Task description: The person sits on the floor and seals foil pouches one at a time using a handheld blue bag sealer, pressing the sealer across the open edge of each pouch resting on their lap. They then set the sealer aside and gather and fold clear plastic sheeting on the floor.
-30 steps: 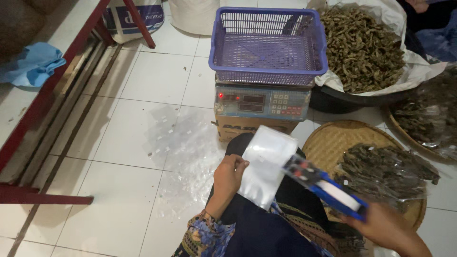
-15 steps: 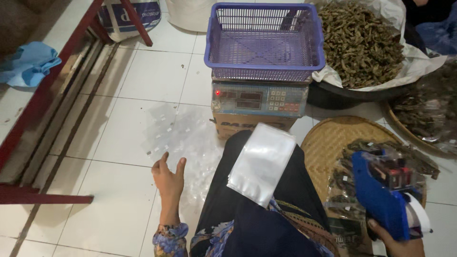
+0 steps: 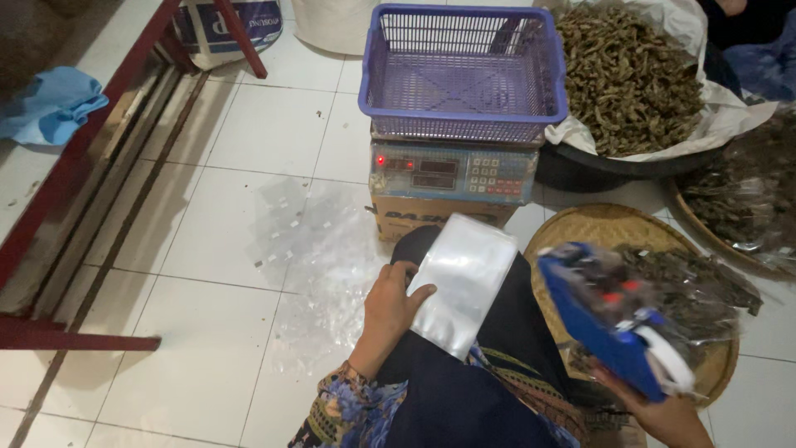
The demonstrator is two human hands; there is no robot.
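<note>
1. The left hand (image 3: 390, 309) rests on the person's knee, fingers loosely curled, its fingertips touching the near left edge of the plastic bag (image 3: 461, 279).
2. The plastic bag, flat and silvery-clear, lies on the knee just in front of the scale (image 3: 452, 172).
3. The right hand (image 3: 663, 411) is closed around the blue tape tool (image 3: 609, 319), held tilted to the right of the bag, over the woven tray (image 3: 580, 228).
4. A purple basket (image 3: 463, 75) sits on top of the scale.
5. A bowl of dried pods (image 3: 634, 75) stands just right of the scale.
6. More clear bags (image 3: 311, 241) lie on the floor left of the scale.
</note>
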